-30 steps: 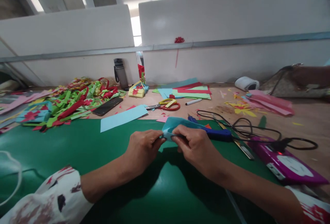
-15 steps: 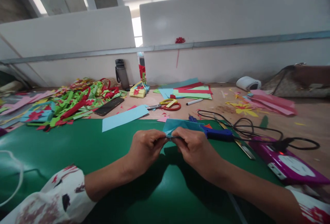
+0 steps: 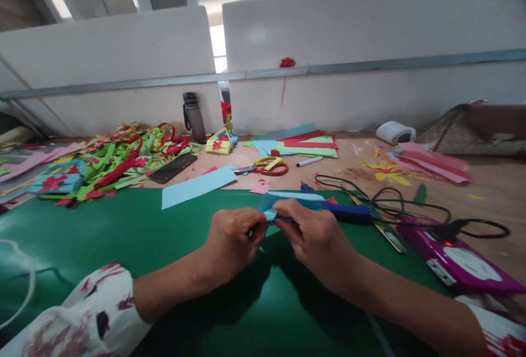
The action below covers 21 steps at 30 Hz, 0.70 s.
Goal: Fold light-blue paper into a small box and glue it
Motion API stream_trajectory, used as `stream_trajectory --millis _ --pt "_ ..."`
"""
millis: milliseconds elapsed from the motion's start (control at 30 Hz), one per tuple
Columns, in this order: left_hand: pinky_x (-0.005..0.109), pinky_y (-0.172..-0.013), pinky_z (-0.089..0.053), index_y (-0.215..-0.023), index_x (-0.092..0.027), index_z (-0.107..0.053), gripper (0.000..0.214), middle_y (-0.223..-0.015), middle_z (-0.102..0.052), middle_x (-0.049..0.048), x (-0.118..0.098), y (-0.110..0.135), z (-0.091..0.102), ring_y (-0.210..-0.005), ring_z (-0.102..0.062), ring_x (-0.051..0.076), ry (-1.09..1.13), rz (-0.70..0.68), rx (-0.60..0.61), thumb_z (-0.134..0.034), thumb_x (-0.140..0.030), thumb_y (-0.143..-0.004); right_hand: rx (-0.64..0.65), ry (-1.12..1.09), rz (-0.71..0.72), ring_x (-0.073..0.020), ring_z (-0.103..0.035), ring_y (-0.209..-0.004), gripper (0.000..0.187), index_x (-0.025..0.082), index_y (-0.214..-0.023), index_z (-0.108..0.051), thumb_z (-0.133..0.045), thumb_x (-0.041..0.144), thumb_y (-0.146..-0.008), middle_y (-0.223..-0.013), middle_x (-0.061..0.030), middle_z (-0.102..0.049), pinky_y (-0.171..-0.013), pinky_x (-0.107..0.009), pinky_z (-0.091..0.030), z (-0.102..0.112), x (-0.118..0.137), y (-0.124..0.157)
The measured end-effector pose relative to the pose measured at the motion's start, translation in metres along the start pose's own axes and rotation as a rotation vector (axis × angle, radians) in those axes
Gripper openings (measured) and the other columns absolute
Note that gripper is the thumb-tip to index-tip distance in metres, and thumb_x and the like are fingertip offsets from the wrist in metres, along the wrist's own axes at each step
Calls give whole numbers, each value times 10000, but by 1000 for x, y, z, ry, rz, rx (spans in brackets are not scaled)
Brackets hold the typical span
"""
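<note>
Both my hands pinch a piece of light-blue paper (image 3: 296, 196) above the green mat (image 3: 172, 247). My left hand (image 3: 236, 236) is closed, thumb and bent fingers on the paper's near left edge. Close beside it, my right hand (image 3: 314, 236) grips the same edge and hides much of the sheet. Between the fingertips a small folded bit of the blue paper shows. Just beyond my right hand lies a blue glue gun (image 3: 349, 213). A light-blue paper strip (image 3: 199, 186) lies flat past my left hand.
Yellow-and-red-handled scissors (image 3: 271, 166), a marker (image 3: 309, 161) and a phone (image 3: 173, 168) lie farther back. Left is a heap of paper scraps (image 3: 119, 160); a dark bottle (image 3: 193, 117) stands behind. A purple power strip (image 3: 460, 255) and black cable (image 3: 405, 195) are at right.
The blue paper has tilted and folded between my fingers, and a small light-blue fold now shows at my fingertips. My hands have barely moved.
</note>
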<state>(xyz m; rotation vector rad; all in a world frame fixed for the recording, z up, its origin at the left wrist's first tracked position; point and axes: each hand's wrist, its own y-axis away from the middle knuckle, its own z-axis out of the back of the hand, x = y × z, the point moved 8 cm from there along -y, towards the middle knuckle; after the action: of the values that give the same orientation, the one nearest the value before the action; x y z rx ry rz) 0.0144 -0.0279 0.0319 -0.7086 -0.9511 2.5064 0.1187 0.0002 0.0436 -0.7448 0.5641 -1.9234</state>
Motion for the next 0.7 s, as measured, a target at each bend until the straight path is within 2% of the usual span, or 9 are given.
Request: stream_trajectory --millis 133,333,500,700 --pt "190 -485 -318 -663 -146 -616 150 -521 -546 -27 -2 2 -1 -467 -451 69 -9 -33 -23 -523 -94 -768 24 51 111 -142 -636 -698 213 164 -944 -610 -410 124 -882 -759 -50 -683 -623 -223 -472 0 10 1" --pt "183 -486 -334 -727 -141 -632 141 -547 -564 -17 -8 1 3 -481 -460 70 54 -53 -41 -517 -67 -760 84 73 73 -135 -633 -694 247 188 -901 -649 -415 116 -873 -741 -44 -686 -626 -210 -472 2 11 0" --pt "183 -486 -336 -754 -148 -625 142 -551 -553 -21 -10 1 5 -479 -443 68 119 -76 -55 -518 -55 -758 62 78 102 -131 -626 -684 285 182 -884 -654 -382 98 -873 -729 -47 -681 -615 -211 -470 5 13 0" --pt "178 -482 -323 -709 -153 -591 152 -539 -522 -44 -7 4 2 -466 -412 55 65 -74 -59 -520 -19 -708 45 71 105 -131 -623 -689 269 174 -831 -642 -384 119 -884 -717 -50 -675 -627 -213 -473 6 8 2"
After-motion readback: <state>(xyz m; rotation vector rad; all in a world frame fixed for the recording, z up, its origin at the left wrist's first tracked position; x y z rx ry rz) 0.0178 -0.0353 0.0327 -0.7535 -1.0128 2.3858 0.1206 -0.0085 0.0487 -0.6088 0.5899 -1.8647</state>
